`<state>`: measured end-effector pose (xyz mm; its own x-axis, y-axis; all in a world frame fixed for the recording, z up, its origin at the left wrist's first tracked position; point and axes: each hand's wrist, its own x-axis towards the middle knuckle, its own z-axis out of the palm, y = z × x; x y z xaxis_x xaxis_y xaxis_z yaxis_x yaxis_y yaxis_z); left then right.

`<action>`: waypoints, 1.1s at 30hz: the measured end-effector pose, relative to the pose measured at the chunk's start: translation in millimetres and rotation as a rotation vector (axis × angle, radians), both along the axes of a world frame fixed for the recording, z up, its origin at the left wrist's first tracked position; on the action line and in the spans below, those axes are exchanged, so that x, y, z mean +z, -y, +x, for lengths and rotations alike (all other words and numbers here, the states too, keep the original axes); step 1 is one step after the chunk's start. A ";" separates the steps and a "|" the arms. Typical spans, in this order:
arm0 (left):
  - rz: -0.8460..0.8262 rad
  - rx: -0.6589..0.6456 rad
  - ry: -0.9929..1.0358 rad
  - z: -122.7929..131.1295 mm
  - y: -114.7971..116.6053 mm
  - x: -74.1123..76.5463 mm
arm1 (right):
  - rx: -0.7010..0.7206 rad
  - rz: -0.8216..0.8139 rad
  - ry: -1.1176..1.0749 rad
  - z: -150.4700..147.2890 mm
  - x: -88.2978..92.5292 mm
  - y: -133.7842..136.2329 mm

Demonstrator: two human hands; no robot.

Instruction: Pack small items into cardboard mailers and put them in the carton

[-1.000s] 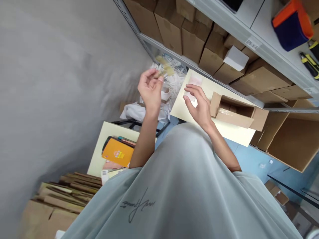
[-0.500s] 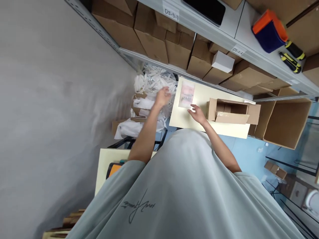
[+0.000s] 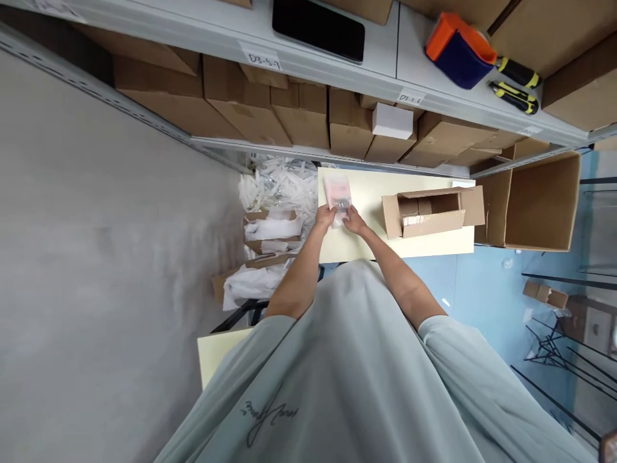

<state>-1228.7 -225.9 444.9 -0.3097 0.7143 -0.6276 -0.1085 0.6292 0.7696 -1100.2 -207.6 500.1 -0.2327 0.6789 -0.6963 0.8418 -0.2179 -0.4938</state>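
A small clear packet [image 3: 337, 191] with pinkish contents lies on a pale yellow table [image 3: 434, 243]. Both hands meet at the packet's near end. My left hand [image 3: 325, 217] grips its near left corner with curled fingers. My right hand [image 3: 355, 220] pinches the near right corner. An open cardboard box [image 3: 429, 212] lies on its side on the table, a short way right of my hands.
A heap of white plastic wrappers and torn cardboard [image 3: 274, 218] fills a bin left of the table. Shelves behind hold several brown boxes [image 3: 299, 116], a white box [image 3: 393, 121], a black tablet [image 3: 318, 29], a tape dispenser [image 3: 457, 51]. A large open carton [image 3: 535, 199] stands at right.
My left hand dropped the scrap it held over the wrapper heap and came across to the packet. My right hand stayed at the packet. The view tilted upward to the shelves.
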 end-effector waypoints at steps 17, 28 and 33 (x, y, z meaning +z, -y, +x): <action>0.486 -0.267 0.163 65.2 54.2 198.1 | -0.476 0.301 -0.827 146.1 166.9 41.4; 0.494 -0.795 -0.680 226.0 9.3 184.0 | -0.649 0.826 -0.599 388.1 184.9 -11.6; 0.433 -0.759 -0.804 249.5 11.9 171.7 | -0.508 0.886 -0.516 435.9 184.1 -29.3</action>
